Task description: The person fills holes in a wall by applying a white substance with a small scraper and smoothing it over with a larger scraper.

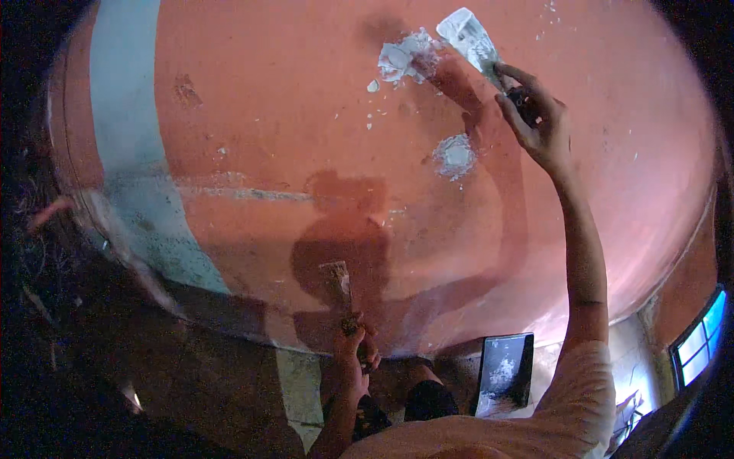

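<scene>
Head view shows what?
— A white patch of filler [405, 57] high on the red wall [267, 115]. The wide scraper [468, 34] sits just right of it, blade pointing up-left.
— Who holds it?
— The right hand [535, 118], fingers wrapped round its handle. The left hand [353, 344] grips a small scraper [338, 279] far below.

The right hand [535, 115] is raised high against a salmon-red wall [267, 115], its fingers [514, 73] closed around the handle of a wide putty knife [468, 34] whose blade is smeared with white filler; the blade's edge lies just beside a fresh white filler patch [405, 57]; a smaller filler spot [455, 155] sits lower on the wall; the left hand [353, 344] grips a narrow scraper [338, 279] low down, blade pointing up; a dark tray [505, 371] stands near the wall's base; a pale blue stripe [126, 115] runs down the wall at left.
</scene>
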Tool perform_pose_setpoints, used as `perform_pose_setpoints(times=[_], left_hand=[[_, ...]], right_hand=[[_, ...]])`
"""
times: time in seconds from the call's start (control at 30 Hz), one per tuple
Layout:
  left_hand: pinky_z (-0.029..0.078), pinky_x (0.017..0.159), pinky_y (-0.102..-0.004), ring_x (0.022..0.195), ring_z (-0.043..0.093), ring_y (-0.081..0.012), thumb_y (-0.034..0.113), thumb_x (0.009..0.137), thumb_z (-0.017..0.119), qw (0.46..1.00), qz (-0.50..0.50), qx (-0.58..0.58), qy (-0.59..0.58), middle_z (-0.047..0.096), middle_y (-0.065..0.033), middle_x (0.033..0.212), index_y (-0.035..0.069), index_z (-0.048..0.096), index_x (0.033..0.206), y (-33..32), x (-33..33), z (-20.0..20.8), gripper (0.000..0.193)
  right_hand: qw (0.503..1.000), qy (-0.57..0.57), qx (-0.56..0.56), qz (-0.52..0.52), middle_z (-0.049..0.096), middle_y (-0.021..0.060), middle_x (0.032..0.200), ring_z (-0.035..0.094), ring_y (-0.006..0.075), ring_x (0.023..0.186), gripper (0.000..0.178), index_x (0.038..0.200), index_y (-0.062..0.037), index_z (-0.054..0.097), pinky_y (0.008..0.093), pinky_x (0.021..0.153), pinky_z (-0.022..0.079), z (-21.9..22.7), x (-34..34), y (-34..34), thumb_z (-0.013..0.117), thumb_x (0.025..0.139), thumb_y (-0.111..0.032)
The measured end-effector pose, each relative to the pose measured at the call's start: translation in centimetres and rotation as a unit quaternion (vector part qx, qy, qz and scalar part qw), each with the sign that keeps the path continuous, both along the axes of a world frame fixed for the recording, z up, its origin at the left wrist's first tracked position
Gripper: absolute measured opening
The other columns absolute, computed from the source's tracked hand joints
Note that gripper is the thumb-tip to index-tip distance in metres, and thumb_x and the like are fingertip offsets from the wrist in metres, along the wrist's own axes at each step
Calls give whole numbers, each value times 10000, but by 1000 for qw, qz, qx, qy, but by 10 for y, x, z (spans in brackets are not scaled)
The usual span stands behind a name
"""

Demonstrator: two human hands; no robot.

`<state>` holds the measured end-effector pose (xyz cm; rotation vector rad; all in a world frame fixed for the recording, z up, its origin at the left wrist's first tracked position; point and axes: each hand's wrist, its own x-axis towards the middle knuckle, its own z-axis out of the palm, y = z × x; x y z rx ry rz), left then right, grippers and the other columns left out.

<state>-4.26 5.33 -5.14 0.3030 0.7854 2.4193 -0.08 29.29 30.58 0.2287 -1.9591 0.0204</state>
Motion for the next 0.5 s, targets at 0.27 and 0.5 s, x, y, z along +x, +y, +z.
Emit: perform_pose_setpoints(times=[0.27,0.5], left_hand=[[368,373,-259,462,434,-93,168,899,513,1000,6,-15,21,547,-56,869,63,439,1247,1,9,10,371],[368,374,-255,454,432,-88,173,892,534,999,8,-40,-24,549,-42,842,82,453,1190,-1,7,-16,323]], right_hand=[[958,25,270,-94,661,82,901,630,145,663,356,1235,-67,565,322,573,494,-13,-28,2,604,885,-116],[924,-138,-292,204,643,29,836,582,106,659,353,1235,-34,506,257,555,467,-59,-4,-12,575,924,-186]])
